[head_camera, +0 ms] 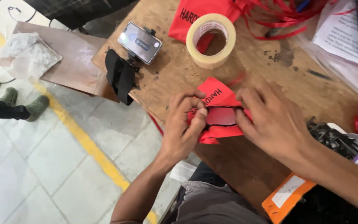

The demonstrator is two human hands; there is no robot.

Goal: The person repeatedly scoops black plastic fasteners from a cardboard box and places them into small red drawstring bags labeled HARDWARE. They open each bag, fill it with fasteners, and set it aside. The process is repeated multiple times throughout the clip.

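Note:
A small red fabric bag [216, 96] with black print lies on the wooden table [270, 74] near its front edge. My left hand [183, 124] pinches the bag's left side, thumb on top and fingers curled around the cloth. My right hand [270, 118] grips the right side of the same bag. Between the two hands the bag's mouth is spread wide, showing a dark-edged gap [221, 116].
A roll of beige packing tape [211, 39] stands behind the bag, partly on a red bag pile [187, 16]. A phone on a black clamp mount [139, 42] sits at the table's left corner. Papers [344, 37] lie far right, black clips [332, 137] and an orange box [286, 197] near right. Another person's feet [34, 107] are on the floor at left.

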